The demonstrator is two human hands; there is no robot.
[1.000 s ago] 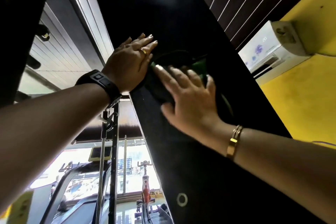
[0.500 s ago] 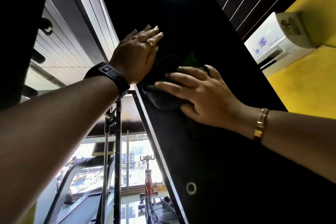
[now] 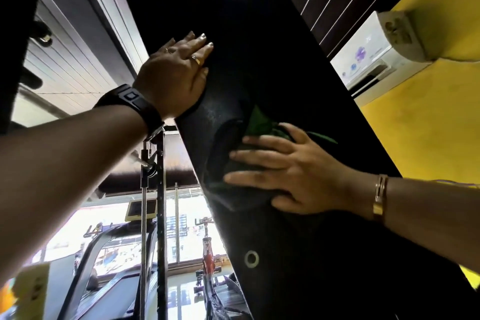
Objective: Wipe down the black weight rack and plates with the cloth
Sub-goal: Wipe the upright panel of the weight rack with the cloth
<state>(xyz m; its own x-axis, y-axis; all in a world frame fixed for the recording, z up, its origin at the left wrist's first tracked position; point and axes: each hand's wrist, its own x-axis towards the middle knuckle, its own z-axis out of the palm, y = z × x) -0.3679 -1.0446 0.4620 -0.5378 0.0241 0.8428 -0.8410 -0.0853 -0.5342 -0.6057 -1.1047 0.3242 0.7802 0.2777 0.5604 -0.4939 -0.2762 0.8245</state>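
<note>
1. The right hand (image 3: 293,171) lies flat with its fingers (image 3: 254,157) straight and spread. It presses a dark cloth (image 3: 223,148) against the black rack panel (image 3: 272,41), pushing on it rather than clasping it.
2. The cloth sits under the right hand's fingers and palm and bunches out past the fingertips toward the left hand (image 3: 174,75). A green fold of it shows just above the right index finger.
3. The left hand rests flat on the panel's edge, up and to the left of the right hand. Its fingers are straight and close together, it holds nothing, and it is apart from the cloth.
4. A gold ring (image 3: 196,60) sits on a left finger and a black wristwatch (image 3: 132,104) on the left wrist. A gold bracelet (image 3: 379,197) circles the right wrist.
5. Below the right hand, a round metal eyelet (image 3: 251,259) is set in the panel.
6. Under the left forearm stand a perforated black upright (image 3: 161,215) and a thin steel rod (image 3: 143,215). Beyond them is a red exercise bike (image 3: 207,252) before bright windows.
7. Up and to the right of the right hand, a white air conditioner (image 3: 376,60) hangs on a yellow wall (image 3: 415,125).
</note>
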